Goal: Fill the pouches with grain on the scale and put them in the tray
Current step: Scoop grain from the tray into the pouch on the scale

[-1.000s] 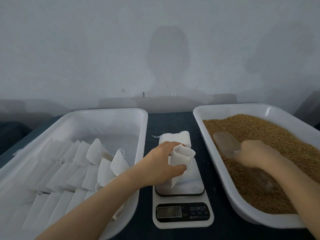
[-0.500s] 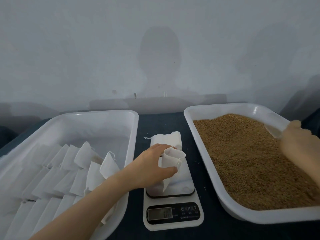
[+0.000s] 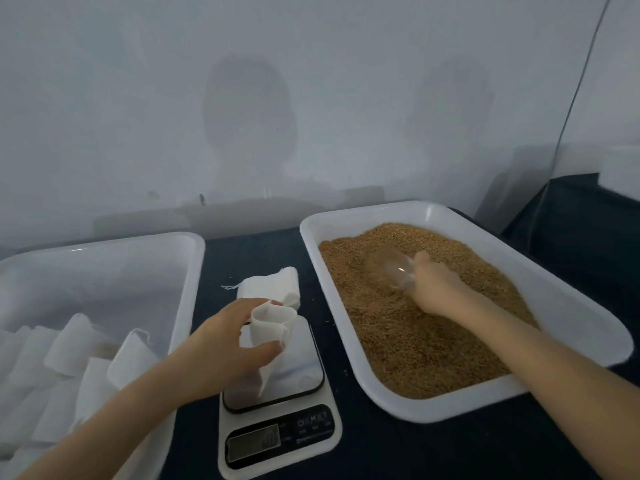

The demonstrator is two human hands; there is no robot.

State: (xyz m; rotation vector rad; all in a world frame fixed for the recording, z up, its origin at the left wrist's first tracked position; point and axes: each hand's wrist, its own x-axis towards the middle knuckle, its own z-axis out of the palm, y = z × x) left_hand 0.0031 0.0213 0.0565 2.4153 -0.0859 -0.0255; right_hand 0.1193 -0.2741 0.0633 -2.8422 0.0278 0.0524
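Pinching pouch point(image 3: 273, 327) open over scale point(image 3: 277, 403): left hand point(image 3: 221, 344) | scoop point(image 3: 394, 268) gripped by right hand point(image 3: 433, 289) in grain point(image 3: 415, 323)

Your pouch point(image 3: 273, 327): plain white, no print. Your spare pouches point(image 3: 273, 285) behind it: same white, with a loose white thread. Your scale point(image 3: 301, 368): white body, black control panel with pale markings, grey display, pale platform with a dark rim. Left tray point(image 3: 104, 271): white, slightly see-through; tray pouches point(image 3: 86, 344) all white. Right tray point(image 3: 346, 223): solid white. Grain point(image 3: 415, 334): golden brown, finely speckled. Your scoop point(image 3: 394, 271): clear, colourless, one bright glint. Table point(image 3: 381, 452): dark navy, a few pale specks. Wall point(image 3: 138, 98): pale grey-white with soft darker shadow patches.
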